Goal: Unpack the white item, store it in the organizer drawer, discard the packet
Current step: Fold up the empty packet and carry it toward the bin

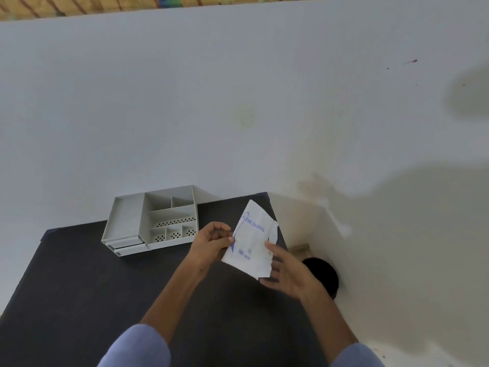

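Left hand (211,242): curled fingers pinch left edge of packet (248,245). Right hand (287,274): thumb on front, fingers behind right edge. Packet tilted, above dark table (105,287), right of organizer (124,221).

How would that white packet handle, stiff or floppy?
Probably floppy and light: the packet looks thin, and the left hand holds it up by a pinch at one edge. Its torn right edge suggests it rips easily.

Bare dark table (79,300) lies open before the organizer (124,223), which stands by the wall (238,102).
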